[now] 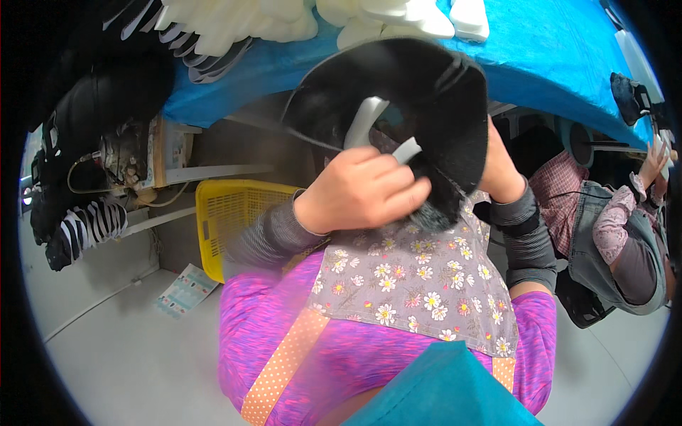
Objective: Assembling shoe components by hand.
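Observation:
A large black piece [398, 60] with a curved rim and a fuzzy dark patch low down is held up over my lap; it looks like a bag or shoe part, but I cannot tell its exact kind. My left hand [366, 190] is closed around a white strip [407, 150] at the piece's mouth. Another white length [366, 122], perhaps of the same strip, curves up inside the black piece. On the right, my right hand [501, 169] grips the black piece's edge, with its fingertips hidden behind it.
Stacked white pads [405, 15] and dark grey pads [213, 64] lie on the blue-covered table [561, 50] ahead. A yellow basket [212, 231] stands at my left, beyond it machinery [124, 160]. To my right a co-worker [618, 234] sits handling something white.

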`<state>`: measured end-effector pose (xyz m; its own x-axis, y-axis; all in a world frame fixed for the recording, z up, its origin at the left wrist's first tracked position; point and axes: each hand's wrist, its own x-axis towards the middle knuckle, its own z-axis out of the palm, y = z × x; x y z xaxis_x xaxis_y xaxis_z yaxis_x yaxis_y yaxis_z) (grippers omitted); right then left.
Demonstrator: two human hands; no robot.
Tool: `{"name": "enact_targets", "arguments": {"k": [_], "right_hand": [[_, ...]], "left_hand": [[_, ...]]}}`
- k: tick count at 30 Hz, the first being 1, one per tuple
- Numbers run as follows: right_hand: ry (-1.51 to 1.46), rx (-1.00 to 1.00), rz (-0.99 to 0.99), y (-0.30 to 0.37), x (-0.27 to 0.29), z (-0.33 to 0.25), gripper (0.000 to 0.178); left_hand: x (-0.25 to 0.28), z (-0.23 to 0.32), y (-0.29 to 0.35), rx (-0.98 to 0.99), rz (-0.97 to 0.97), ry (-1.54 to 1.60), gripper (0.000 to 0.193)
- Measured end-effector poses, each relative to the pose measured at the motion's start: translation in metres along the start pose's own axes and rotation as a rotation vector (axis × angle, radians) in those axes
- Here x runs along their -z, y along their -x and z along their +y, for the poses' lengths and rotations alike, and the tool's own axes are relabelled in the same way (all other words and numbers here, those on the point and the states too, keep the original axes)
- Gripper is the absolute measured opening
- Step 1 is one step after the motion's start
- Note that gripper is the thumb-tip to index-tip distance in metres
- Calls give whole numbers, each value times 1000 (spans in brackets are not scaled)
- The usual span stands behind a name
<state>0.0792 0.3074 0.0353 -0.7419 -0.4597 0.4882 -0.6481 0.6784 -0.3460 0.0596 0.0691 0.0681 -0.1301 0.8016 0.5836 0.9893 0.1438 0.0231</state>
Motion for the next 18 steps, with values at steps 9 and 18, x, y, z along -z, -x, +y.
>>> {"name": "enact_targets", "arguments": {"k": [9,18], "right_hand": [[138,-43,33,6,-37,26,43],[-7,-195,103,11,-74,40,33]], "left_hand": [[-43,-20,31,502,-160,-67,48],[-82,-36,33,666,-13,78,37]]}}
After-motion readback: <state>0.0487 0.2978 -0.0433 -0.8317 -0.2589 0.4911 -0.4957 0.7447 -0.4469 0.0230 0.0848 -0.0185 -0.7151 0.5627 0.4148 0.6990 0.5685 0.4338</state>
